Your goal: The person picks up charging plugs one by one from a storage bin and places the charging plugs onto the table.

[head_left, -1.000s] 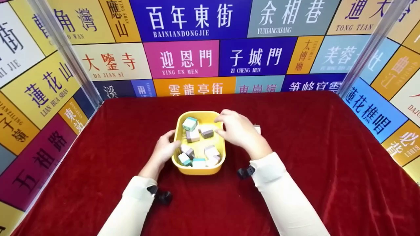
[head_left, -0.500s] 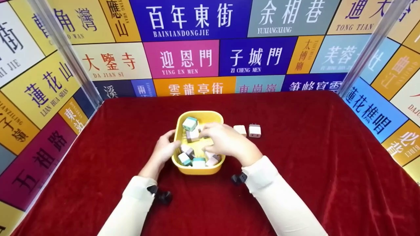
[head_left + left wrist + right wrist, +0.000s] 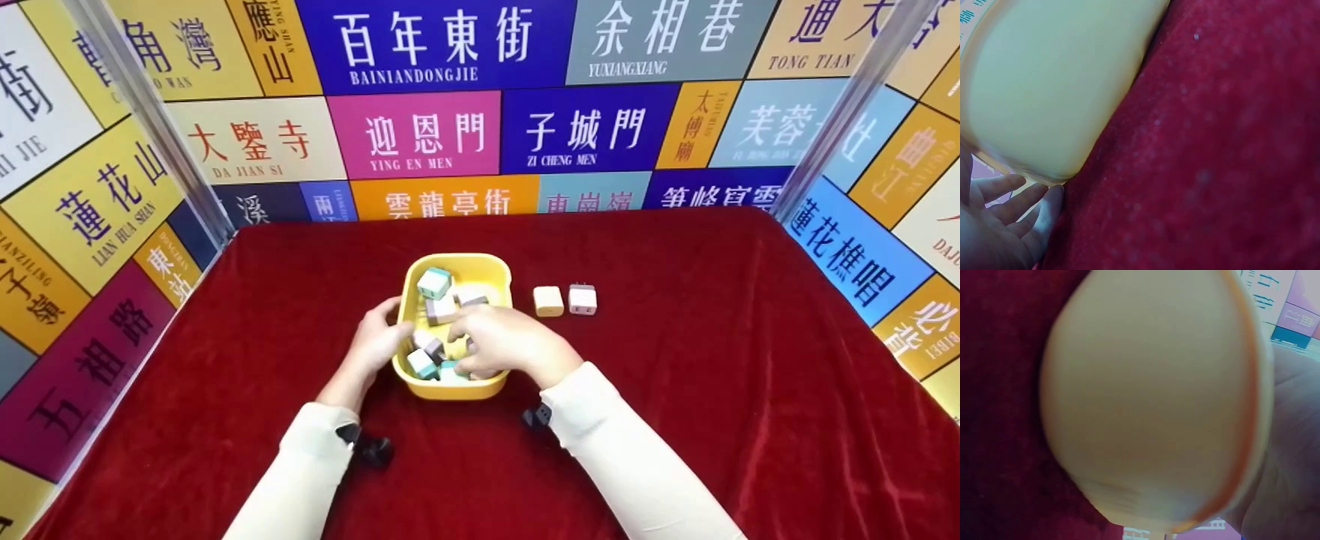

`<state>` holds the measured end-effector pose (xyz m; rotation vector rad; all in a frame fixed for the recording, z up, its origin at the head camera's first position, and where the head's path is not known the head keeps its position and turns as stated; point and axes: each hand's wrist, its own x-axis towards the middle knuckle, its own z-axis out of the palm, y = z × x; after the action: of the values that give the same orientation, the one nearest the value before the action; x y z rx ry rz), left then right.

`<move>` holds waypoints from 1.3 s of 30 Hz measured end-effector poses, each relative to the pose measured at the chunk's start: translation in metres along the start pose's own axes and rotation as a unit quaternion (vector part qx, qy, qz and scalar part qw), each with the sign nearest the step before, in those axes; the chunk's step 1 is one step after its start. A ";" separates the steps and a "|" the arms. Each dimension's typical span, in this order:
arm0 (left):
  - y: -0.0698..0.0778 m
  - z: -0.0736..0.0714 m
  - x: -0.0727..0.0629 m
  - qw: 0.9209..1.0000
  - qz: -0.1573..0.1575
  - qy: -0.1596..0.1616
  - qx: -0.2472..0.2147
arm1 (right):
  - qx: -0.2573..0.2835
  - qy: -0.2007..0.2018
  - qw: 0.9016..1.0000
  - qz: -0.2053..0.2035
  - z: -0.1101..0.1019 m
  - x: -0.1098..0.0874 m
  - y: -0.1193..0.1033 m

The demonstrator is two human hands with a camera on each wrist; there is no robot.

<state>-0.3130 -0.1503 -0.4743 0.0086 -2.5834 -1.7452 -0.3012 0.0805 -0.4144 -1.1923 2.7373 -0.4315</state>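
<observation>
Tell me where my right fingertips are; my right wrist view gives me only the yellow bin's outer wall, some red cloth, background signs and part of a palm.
Observer: In the head view, the right hand reaches over the rim, fingertips down inside the yellow bin; whether they pinch anything, I can't tell.
Operator: Does anything lie outside the bin on that side?
Observer: Yes, a cream cube and a white-and-grey cube sit side by side on the red cloth.
</observation>
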 end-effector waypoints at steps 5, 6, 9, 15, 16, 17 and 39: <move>0.000 0.000 0.000 1.000 -0.005 -0.001 0.003 | -0.007 -0.009 1.000 0.023 0.002 -0.001 0.000; 0.000 0.000 0.000 1.000 -0.005 0.000 0.002 | -0.004 -0.012 0.999 0.029 0.001 -0.002 0.000; 0.000 0.000 0.000 1.000 -0.006 -0.001 -0.003 | 0.003 -0.016 0.999 0.047 0.000 -0.003 -0.001; 0.000 0.000 0.000 1.000 -0.008 -0.001 -0.004 | -0.002 -0.012 0.997 0.077 0.001 -0.002 -0.004; 0.000 0.000 0.000 1.000 -0.008 -0.001 -0.004 | -0.007 -0.007 0.997 0.082 0.001 -0.002 -0.004; 0.000 0.000 0.000 1.000 -0.007 -0.001 -0.004 | -0.012 -0.002 0.996 0.088 0.002 -0.001 -0.004; 0.001 0.000 -0.001 1.000 -0.007 -0.002 -0.001 | -0.056 0.097 0.990 0.090 0.026 0.012 -0.001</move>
<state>-0.3125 -0.1502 -0.4733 0.0244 -2.5912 -1.7544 -0.3024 0.0656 -0.4390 -0.9580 3.0405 -0.3957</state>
